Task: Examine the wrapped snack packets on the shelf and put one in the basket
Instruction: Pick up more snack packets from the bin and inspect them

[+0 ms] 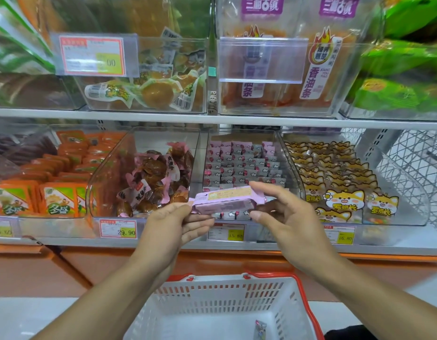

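Both hands hold one pink snack packet [224, 200] level in front of the lower shelf, just near of the clear bin [289, 165] stocked with rows of small pink and grey packets. The left hand [170, 227] has its grip on the packet's left end, thumb above and fingers below. The right hand [281, 212] has its grip on the right end (thumb under, fingers over the top edge). The white basket [222, 288] with red rim sits below, near the person, and a small wrapped packet [260, 328] lies inside it.
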A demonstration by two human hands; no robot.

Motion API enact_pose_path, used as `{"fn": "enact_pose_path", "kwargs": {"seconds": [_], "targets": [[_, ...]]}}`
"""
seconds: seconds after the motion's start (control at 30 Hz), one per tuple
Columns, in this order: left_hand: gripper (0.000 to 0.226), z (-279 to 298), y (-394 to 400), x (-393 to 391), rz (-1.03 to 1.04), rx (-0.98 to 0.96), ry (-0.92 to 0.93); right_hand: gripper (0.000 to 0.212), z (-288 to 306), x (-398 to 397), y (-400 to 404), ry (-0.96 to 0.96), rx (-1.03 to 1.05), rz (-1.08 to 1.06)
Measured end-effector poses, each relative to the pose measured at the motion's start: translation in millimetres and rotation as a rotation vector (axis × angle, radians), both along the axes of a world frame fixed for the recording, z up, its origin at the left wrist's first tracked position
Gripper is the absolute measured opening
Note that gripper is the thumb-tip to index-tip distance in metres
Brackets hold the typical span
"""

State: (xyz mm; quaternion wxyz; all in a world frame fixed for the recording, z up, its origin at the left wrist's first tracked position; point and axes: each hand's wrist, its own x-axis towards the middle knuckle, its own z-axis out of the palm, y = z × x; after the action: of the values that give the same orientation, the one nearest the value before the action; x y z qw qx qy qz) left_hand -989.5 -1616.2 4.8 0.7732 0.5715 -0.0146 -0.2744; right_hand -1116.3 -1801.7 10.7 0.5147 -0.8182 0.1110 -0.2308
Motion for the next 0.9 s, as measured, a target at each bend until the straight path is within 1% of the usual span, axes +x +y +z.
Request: {"fn": "enact_pose_path", "kwargs": {"seconds": [0.07,0.17,0.23,0.3,0.33,0.37,0.4,0.47,0.5,0.57,0.67,0.73,0.8,0.83,0.9], "targets": [[0.021,0.7,-0.9,-0.9,0.015,0.031,0.002,0.051,-0.6,0.1,-0.4,-0.044,-0.049,-0.024],[0.021,1.6,-0.8,-0.6,0.017,0.053,-0.003,0.053,2.2,-1.4,-1.2,-0.121,-0.171,-0.001],[0.023,1.6,-1.4,-0.3,-0.020,0.077,-0.009,0.052,4.1,-1.6,-2.2,-0.198,-0.291,0.035],[0.027,0.6,-3.0,0.2,-0.059,0.106,-0.027,0.046,5.2,-1.0,-3.6,-0.272,-0.436,0.060],[0.027,0.1,-3.9,0.2,-0.066,0.112,-0.037,0.042,5.7,-0.9,-3.9,-0.287,-0.459,0.062],[0.027,-0.3,-4.9,0.5,-0.066,0.114,-0.049,0.038,5.8,-0.7,-3.2,-0.285,-0.429,0.059],[0.027,-0.4,-6.1,0.8,-0.064,0.114,-0.068,0.033,6.1,-0.2,-1.5,-0.268,-0.348,0.051],[0.027,0.0,-9.1,1.0,-0.062,0.128,-0.138,0.028,8.0,3.2,3.8,-0.241,-0.089,0.020],[0.025,0.1,-10.6,0.5,-0.064,0.148,-0.197,0.027,9.1,6.2,5.2,-0.252,0.030,-0.018],[0.018,-0.9,-13.5,-2.2,-0.072,0.228,-0.380,0.029,11.1,13.9,3.3,-0.303,0.174,-0.122],[0.012,-3.7,-15.8,-9.1,-0.160,0.393,-0.688,0.031,14.7,26.6,-5.8,-0.321,0.219,-0.263],[0.017,-5.5,-17.9,-13.2,-0.255,0.554,-0.872,0.032,15.3,37.0,-14.5,-0.276,0.156,-0.357],[0.033,-7.3,-20.9,-15.9,-0.347,0.693,-1.042,0.032,17.8,50.1,-24.4,-0.201,-0.002,-0.444],[0.040,-7.9,-22.4,-16.8,-0.392,0.734,-1.099,0.032,20.4,57.5,-30.5,-0.165,-0.073,-0.468],[0.047,-9.2,-25.5,-16.4,-0.445,0.776,-1.156,0.030,26.8,74.8,-46.5,-0.111,-0.155,-0.489]]}}
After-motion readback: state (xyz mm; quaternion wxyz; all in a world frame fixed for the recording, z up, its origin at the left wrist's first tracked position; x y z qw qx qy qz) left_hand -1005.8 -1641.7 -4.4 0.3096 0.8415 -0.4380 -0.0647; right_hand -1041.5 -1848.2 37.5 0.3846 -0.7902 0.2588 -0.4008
